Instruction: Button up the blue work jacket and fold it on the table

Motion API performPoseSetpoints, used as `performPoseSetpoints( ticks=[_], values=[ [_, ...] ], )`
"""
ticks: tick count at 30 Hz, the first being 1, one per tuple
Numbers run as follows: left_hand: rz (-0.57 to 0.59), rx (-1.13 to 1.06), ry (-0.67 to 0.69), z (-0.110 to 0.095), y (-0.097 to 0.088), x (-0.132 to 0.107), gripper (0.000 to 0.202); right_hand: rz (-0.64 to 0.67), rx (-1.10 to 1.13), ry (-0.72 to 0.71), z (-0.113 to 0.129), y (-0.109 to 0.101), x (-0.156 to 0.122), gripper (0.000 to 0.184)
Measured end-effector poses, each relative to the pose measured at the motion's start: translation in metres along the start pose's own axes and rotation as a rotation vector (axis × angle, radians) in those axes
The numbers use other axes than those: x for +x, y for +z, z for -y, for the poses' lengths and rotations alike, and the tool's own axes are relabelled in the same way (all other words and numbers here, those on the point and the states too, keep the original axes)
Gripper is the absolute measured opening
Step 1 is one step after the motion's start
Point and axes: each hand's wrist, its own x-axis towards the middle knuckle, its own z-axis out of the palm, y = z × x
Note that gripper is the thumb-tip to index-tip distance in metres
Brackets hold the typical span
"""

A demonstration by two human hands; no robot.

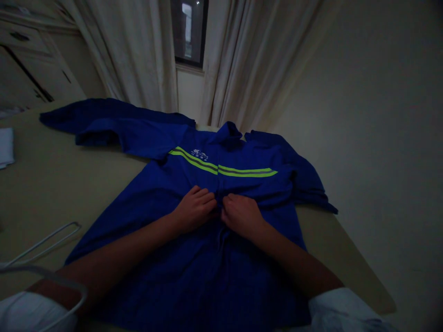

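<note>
A dark blue work jacket (145,207) lies spread face up on the table, with its collar (228,133) at the far end and its sleeves out to both sides. Two yellow-green reflective stripes (242,170) cross its chest, beside a small white logo (200,154). My left hand (194,208) and my right hand (242,215) meet at the jacket's centre front, fingers curled over the fabric on either side of the opening. A thin cord (221,235) hangs below them.
A white wire hanger (41,244) lies on the beige table (44,184) to the left, and a folded white cloth (5,147) sits at the left edge. Cream curtains (138,55) flank a dark window (188,32) behind the table. A cabinet (31,60) stands at the far left.
</note>
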Motion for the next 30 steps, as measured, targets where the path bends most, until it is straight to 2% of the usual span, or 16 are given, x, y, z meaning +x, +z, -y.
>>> performPoseSetpoints(
  ticks=[4, 7, 10, 15, 22, 25, 30],
  values=[
    [-0.081, 0.050, 0.080, -0.002, -0.002, -0.001, 0.023, 0.000, -0.015, -0.038, 0.002, 0.003, 0.002, 0.020],
    [-0.080, 0.057, 0.092, -0.003, -0.004, -0.002, 0.022, 0.016, 0.021, -0.051, 0.000, 0.004, 0.006, 0.022],
    [-0.054, 0.045, 0.073, -0.003, -0.004, -0.002, 0.021, 0.017, 0.047, -0.071, -0.004, 0.005, 0.008, 0.020],
    [0.035, -0.016, -0.033, -0.002, -0.002, -0.001, 0.018, 0.004, 0.090, -0.090, -0.008, 0.005, 0.010, 0.017],
    [0.134, -0.202, -0.043, 0.003, -0.003, 0.001, 0.014, 0.068, 0.142, -0.068, -0.012, -0.001, 0.010, 0.020],
    [0.119, -0.219, -0.045, 0.002, -0.003, 0.000, 0.014, 0.072, 0.090, -0.042, -0.009, -0.002, 0.006, 0.024],
    [0.038, -0.117, 0.013, 0.001, -0.001, -0.001, 0.023, 0.024, 0.034, -0.043, 0.001, 0.001, 0.002, 0.022]
  ],
)
